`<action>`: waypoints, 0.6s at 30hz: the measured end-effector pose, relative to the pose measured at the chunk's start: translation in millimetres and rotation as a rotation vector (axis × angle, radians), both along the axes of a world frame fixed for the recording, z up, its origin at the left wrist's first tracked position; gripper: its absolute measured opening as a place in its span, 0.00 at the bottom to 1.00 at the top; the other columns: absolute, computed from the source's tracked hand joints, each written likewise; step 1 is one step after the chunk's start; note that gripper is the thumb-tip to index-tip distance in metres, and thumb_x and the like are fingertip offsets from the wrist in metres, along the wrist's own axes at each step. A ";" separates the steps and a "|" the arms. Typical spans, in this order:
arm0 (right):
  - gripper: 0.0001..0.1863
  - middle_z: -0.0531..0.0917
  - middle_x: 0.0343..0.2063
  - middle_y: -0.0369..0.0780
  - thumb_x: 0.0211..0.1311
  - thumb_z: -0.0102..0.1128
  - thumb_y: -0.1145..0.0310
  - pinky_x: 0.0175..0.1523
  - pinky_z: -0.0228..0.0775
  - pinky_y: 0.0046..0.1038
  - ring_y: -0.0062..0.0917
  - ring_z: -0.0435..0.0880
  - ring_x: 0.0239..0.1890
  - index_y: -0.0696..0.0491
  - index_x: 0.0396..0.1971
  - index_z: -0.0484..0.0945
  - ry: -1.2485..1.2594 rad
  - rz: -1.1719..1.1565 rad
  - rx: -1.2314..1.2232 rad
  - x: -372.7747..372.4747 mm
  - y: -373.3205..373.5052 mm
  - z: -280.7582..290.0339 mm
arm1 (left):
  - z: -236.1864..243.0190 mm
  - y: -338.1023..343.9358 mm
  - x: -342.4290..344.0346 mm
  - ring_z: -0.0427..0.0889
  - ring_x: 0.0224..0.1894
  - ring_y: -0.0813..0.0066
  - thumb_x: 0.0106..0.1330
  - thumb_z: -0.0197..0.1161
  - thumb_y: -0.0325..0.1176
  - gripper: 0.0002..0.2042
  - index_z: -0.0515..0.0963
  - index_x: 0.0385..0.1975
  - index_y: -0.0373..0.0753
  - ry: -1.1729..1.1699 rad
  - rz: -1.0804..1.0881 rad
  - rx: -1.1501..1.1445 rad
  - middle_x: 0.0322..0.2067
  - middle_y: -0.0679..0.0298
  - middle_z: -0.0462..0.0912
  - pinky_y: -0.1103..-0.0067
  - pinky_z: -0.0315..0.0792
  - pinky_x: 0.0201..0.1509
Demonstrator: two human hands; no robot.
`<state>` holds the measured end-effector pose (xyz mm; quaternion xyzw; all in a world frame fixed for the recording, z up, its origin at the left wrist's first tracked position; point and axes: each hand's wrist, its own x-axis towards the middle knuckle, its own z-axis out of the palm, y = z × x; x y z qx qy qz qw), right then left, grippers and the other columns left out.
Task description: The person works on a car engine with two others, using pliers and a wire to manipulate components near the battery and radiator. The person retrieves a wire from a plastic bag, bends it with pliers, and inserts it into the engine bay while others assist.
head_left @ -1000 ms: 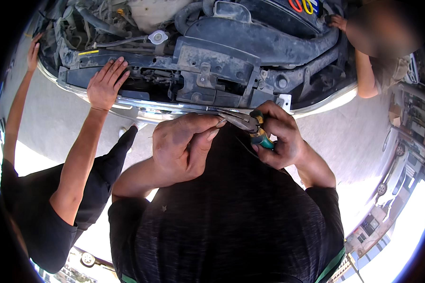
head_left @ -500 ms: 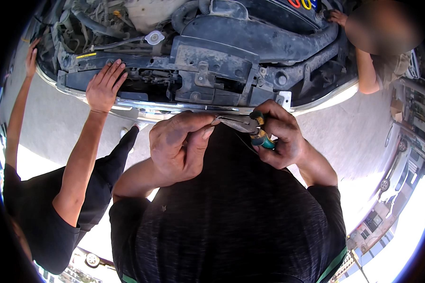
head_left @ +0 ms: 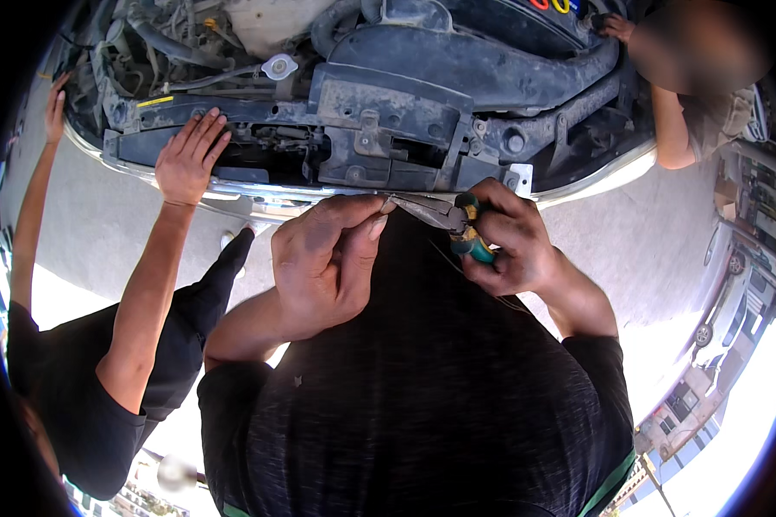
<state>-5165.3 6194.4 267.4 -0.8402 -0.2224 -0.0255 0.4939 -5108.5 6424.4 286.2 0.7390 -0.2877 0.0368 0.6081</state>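
My right hand (head_left: 516, 241) is wrapped round needle-nose pliers (head_left: 427, 211) with green and yellow handles. Their jaws point left, toward my left fingertips. Thumb and forefinger of my left hand (head_left: 323, 254) pinch together right at the tip of the jaws. Whatever lies between those fingers is too small to make out. Below the pliers a thin dark strand shows faintly against my shirt. Both hands are held up in front of my chest, just before the front edge of an open car engine bay (head_left: 388, 112).
On the left a co-worker's hand (head_left: 191, 155) rests flat on the car's front panel. Another person's hand (head_left: 616, 28) is at the engine bay's far right. A radiator cap (head_left: 279, 66) and a black air duct (head_left: 466, 73) sit inside. A parked vehicle (head_left: 737, 302) stands at right.
The pliers and my right hand have shifted slightly left and up, their tip still at my left fingertips. My left fingers have risen a little, staying pinched.
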 end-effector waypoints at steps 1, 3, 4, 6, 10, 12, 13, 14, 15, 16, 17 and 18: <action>0.10 0.72 0.32 0.49 0.30 0.61 0.78 0.24 0.65 0.27 0.34 0.74 0.22 0.58 0.14 0.66 -0.004 -0.009 -0.034 1.0 -0.1 -0.5 | -0.7 -0.3 -0.4 0.81 0.25 0.73 0.58 0.58 0.18 0.07 0.74 0.36 0.27 0.010 0.007 0.025 0.29 0.54 0.81 0.84 0.72 0.28; 0.11 0.73 0.32 0.49 0.30 0.62 0.78 0.23 0.65 0.28 0.35 0.74 0.21 0.57 0.13 0.66 -0.014 -0.025 -0.103 3.4 0.6 -1.0 | -2.9 -0.3 -3.5 0.81 0.26 0.73 0.59 0.58 0.19 0.07 0.75 0.37 0.28 0.102 0.039 0.054 0.29 0.54 0.81 0.85 0.72 0.28; 0.11 0.73 0.32 0.49 0.29 0.62 0.78 0.23 0.65 0.28 0.35 0.74 0.21 0.57 0.13 0.66 -0.027 -0.046 -0.131 3.5 1.0 -2.3 | -4.4 -0.4 -4.2 0.81 0.26 0.74 0.59 0.58 0.19 0.07 0.75 0.37 0.28 0.148 0.050 0.066 0.29 0.54 0.81 0.85 0.72 0.28; 0.12 0.74 0.33 0.49 0.29 0.63 0.78 0.22 0.66 0.28 0.36 0.75 0.21 0.57 0.13 0.65 -0.053 -0.086 -0.188 3.3 1.6 -5.2 | -8.3 -2.4 -3.7 0.80 0.26 0.74 0.60 0.58 0.20 0.07 0.75 0.37 0.28 0.147 0.054 0.057 0.29 0.55 0.81 0.85 0.72 0.29; 0.16 0.75 0.37 0.51 0.30 0.62 0.78 0.31 0.71 0.30 0.36 0.78 0.28 0.57 0.23 0.67 -0.043 -0.106 -0.181 4.8 -3.2 -7.4 | -7.3 -3.0 -1.1 0.80 0.27 0.75 0.60 0.58 0.20 0.06 0.75 0.37 0.28 0.142 0.051 0.062 0.30 0.55 0.81 0.84 0.72 0.30; 0.19 0.75 0.39 0.52 0.31 0.61 0.79 0.38 0.73 0.30 0.36 0.80 0.33 0.57 0.30 0.66 0.000 -0.149 -0.061 2.0 -4.2 -17.5 | -9.2 -2.1 -0.6 0.80 0.27 0.75 0.60 0.58 0.20 0.06 0.75 0.36 0.28 0.120 0.051 0.058 0.30 0.54 0.81 0.84 0.72 0.30; 0.22 0.75 0.40 0.52 0.31 0.60 0.79 0.41 0.72 0.30 0.36 0.80 0.35 0.58 0.34 0.66 0.055 -0.178 -0.004 -0.8 -2.7 -19.0 | -10.0 -1.6 -0.4 0.80 0.27 0.75 0.60 0.58 0.19 0.06 0.75 0.36 0.28 0.111 0.049 0.055 0.29 0.54 0.81 0.84 0.72 0.30; 0.25 0.75 0.41 0.51 0.31 0.59 0.80 0.45 0.72 0.30 0.35 0.79 0.38 0.58 0.38 0.66 0.109 -0.206 0.054 -5.0 0.3 -19.3 | -10.1 -1.4 0.4 0.81 0.27 0.74 0.60 0.58 0.19 0.06 0.75 0.36 0.28 0.095 0.033 0.042 0.29 0.54 0.81 0.84 0.72 0.30; 0.28 0.75 0.42 0.51 0.32 0.58 0.80 0.48 0.71 0.30 0.35 0.79 0.41 0.59 0.42 0.66 0.164 -0.236 0.111 -7.3 1.9 -18.8 | -10.2 -1.4 1.4 0.81 0.27 0.74 0.60 0.58 0.19 0.06 0.75 0.36 0.28 0.080 0.016 0.029 0.29 0.54 0.81 0.84 0.73 0.30; 0.31 0.74 0.42 0.51 0.33 0.58 0.80 0.46 0.72 0.31 0.37 0.79 0.40 0.59 0.46 0.65 0.215 -0.177 0.032 -5.0 2.0 -12.7 | -10.9 -1.1 1.6 0.81 0.27 0.74 0.59 0.58 0.19 0.06 0.75 0.36 0.28 0.065 0.000 0.016 0.30 0.54 0.81 0.84 0.73 0.30; 0.34 0.73 0.42 0.51 0.34 0.58 0.80 0.44 0.73 0.33 0.39 0.79 0.39 0.58 0.50 0.63 0.267 -0.113 -0.044 0.3 1.3 -0.9 | -10.6 -1.3 0.7 0.81 0.27 0.73 0.59 0.58 0.19 0.06 0.75 0.36 0.28 0.058 -0.005 0.009 0.30 0.54 0.81 0.84 0.73 0.30; 0.37 0.72 0.42 0.51 0.35 0.59 0.80 0.42 0.74 0.34 0.41 0.78 0.38 0.58 0.54 0.62 0.319 -0.048 -0.121 3.7 0.8 6.1 | -10.0 -1.7 -0.2 0.81 0.28 0.73 0.59 0.58 0.18 0.07 0.75 0.36 0.28 0.051 -0.010 0.003 0.30 0.54 0.81 0.84 0.73 0.30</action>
